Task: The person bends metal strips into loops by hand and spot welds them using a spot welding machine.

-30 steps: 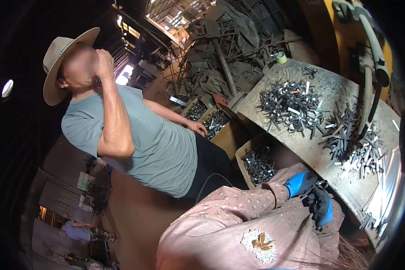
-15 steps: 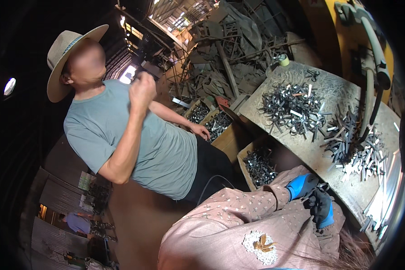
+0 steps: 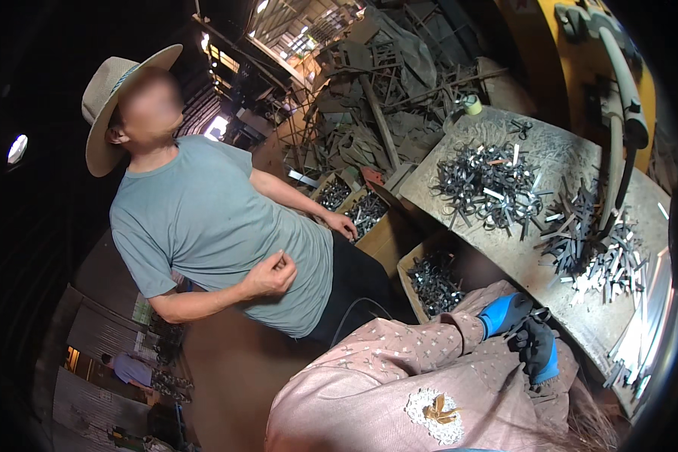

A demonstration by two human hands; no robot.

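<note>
My left hand (image 3: 505, 315) and my right hand (image 3: 535, 350), both in blue-and-black gloves, meet low in front of my body beside the table edge. Their fingers are curled closed against each other. Whatever is between them, if anything, is dark against the black gloves and cannot be made out. Closest to the hands is the worn table (image 3: 497, 260). On it lie a heap of black looped strips with a few white ones (image 3: 486, 184) and a second heap of flat dark and shiny strips (image 3: 591, 241).
Under the table's left edge stands a carton (image 3: 407, 275) of dark pieces, with more filled boxes (image 3: 363, 211) behind. A person in a hat and grey-green shirt (image 3: 226, 218) stands at left. A yellow machine (image 3: 550, 68) with a thick hose (image 3: 614, 98) rises at the far right.
The standing person's raised hand has come down from near the shoulder to waist height. My gloved hands stay together in nearly the same place.
</note>
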